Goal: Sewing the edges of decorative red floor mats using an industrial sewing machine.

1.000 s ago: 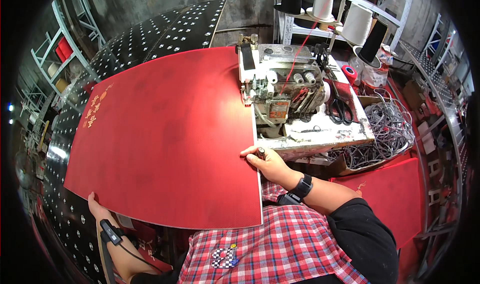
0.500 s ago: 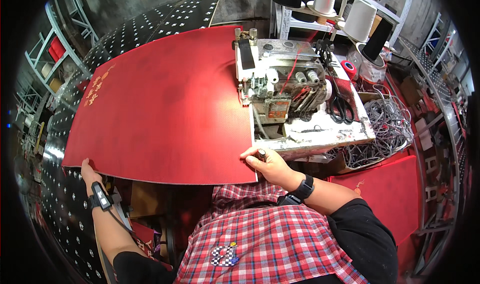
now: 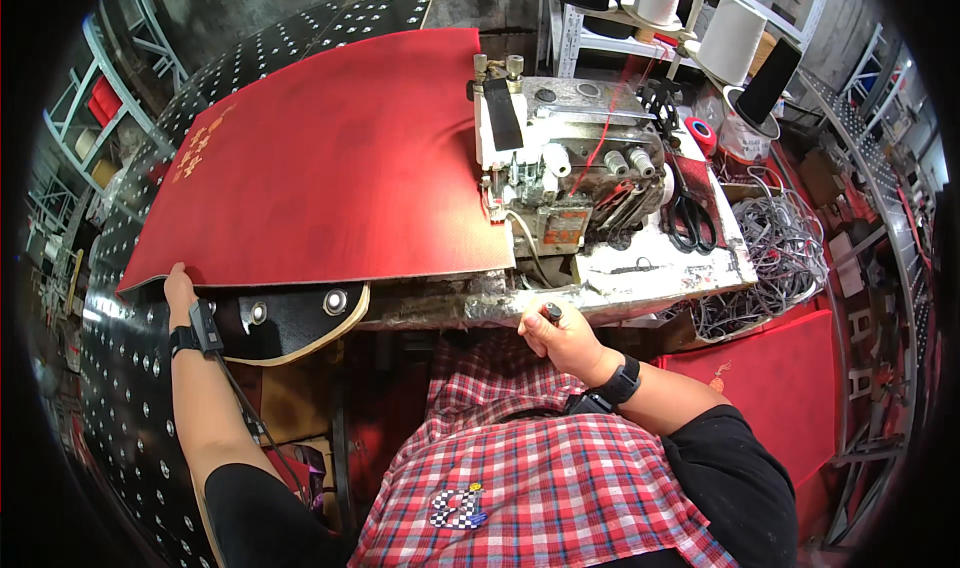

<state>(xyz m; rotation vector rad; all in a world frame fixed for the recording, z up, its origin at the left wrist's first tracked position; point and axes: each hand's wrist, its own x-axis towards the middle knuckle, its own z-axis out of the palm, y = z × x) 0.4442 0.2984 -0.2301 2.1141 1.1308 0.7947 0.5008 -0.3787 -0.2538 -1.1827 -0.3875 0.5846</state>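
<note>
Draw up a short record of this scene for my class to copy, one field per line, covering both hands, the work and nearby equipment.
Left hand: touching the near left edge of the red sheet
Right hand: closed around a small dark object, apart from the sheet
Sheet marking: gold print, left side
Machine: sewing machine at the sheet's right edge
Tool: black-handled scissors, right of the machine
Supplies: white thread cone, black thread cone

Black scissors (image 3: pixel 685 196); tangled grey strips (image 3: pixel 772 248) heaped at right; grey wall (image 3: pixel 300 0) behind
</note>
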